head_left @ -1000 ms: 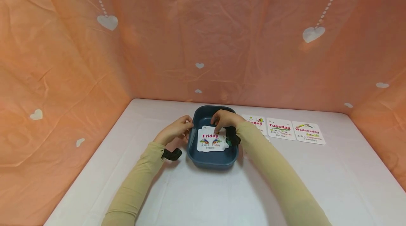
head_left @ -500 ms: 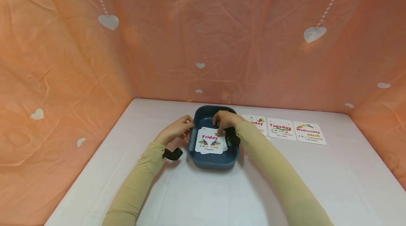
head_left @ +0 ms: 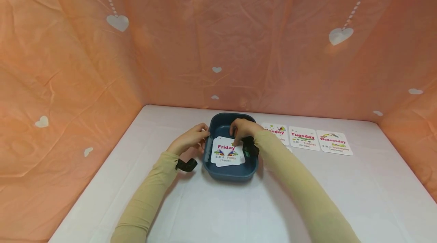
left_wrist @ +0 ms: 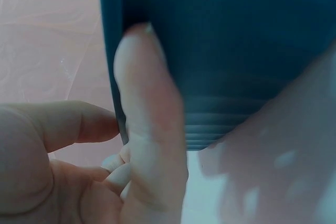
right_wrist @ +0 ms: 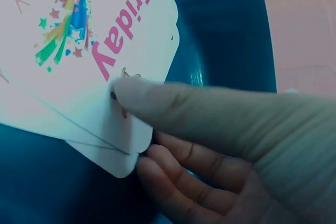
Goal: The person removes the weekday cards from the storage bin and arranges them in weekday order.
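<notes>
A dark blue plastic basin (head_left: 230,176) stands on the white-covered table. My left hand (head_left: 187,140) pinches its left rim, thumb and forefinger on either side of the wall (left_wrist: 226,51) in the left wrist view. Inside the basin lies a small stack of white cards with a Friday card (head_left: 222,154) on top, printed with coloured stars. Reaching in from the right, my right hand (head_left: 243,128) pinches the Friday card's upper right corner. In the right wrist view the thumb (right_wrist: 157,103) presses on its face, and the other fingers curl beneath the stack's edge.
Right of the basin, a Monday card (head_left: 277,134), a Tuesday card (head_left: 304,138) and a Wednesday card (head_left: 334,143) lie in a row. My right forearm (head_left: 297,178) partly hides more cards below them. An orange curtain (head_left: 239,46) with white hearts hangs behind and at the sides.
The Friday card and those under it have shifted and turned slightly within the basin, and less of the lower cards shows at right. My left hand keeps its place on the rim.
</notes>
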`<act>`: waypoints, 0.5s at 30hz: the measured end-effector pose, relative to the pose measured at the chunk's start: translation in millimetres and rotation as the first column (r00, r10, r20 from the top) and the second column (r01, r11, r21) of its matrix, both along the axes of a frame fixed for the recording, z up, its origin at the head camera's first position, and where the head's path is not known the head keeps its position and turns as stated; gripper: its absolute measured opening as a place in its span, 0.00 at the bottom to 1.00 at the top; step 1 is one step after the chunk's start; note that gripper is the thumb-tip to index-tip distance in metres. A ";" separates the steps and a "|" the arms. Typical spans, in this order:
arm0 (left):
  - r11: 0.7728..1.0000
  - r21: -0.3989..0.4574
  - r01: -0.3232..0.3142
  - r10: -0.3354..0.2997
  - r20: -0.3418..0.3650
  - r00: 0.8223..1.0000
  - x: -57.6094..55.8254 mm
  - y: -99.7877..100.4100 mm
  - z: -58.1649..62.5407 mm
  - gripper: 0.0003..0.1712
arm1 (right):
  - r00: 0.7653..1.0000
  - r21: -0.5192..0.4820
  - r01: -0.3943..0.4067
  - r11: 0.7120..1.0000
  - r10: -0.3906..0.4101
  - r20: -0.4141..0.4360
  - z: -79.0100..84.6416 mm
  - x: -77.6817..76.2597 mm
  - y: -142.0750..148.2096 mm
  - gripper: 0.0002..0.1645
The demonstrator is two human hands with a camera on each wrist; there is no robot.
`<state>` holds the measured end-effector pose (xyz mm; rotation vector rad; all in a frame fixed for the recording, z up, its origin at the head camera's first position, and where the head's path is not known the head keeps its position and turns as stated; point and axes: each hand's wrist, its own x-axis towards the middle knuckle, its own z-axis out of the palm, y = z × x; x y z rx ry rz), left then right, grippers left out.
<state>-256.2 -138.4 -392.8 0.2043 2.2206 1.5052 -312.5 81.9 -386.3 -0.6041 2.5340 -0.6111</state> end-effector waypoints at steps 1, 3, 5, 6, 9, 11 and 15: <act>1.000 0.000 0.001 -0.001 -0.001 1.000 -0.2 -0.2 -0.4 0.05 | 1.000 0.003 -0.010 1.000 0.010 0.004 -0.2 0.2 -0.1 0.20; 1.000 -0.002 0.000 0.000 -0.002 1.000 -0.1 -0.4 -0.8 0.06 | 1.000 0.009 -0.026 1.000 0.026 0.012 -0.9 0.5 -0.2 0.19; 1.000 -0.001 -0.002 0.002 0.001 1.000 -0.2 -0.2 -1.3 0.06 | 0.999 0.019 -0.037 0.999 0.037 0.012 -2.0 0.8 -0.4 0.17; 1.000 0.001 -0.002 0.002 0.001 1.000 -0.4 -0.2 -1.8 0.06 | 0.999 0.026 -0.040 0.999 0.040 0.011 -2.3 0.8 -0.4 0.16; 1.000 0.009 -0.004 0.004 0.005 1.000 -1.2 0.1 -3.0 0.05 | 0.999 0.037 -0.037 0.999 0.036 0.008 -3.0 0.7 -0.2 0.15; 1.000 0.015 -0.003 0.003 0.006 1.000 -1.7 0.2 -3.1 0.05 | 0.999 0.034 -0.033 0.999 0.033 0.010 -3.0 0.1 0.1 0.15; 1.000 0.029 0.003 -0.004 0.003 1.000 -2.7 -0.5 -3.5 0.04 | 0.999 0.004 -0.021 1.000 0.020 0.030 -1.0 -0.5 0.7 0.15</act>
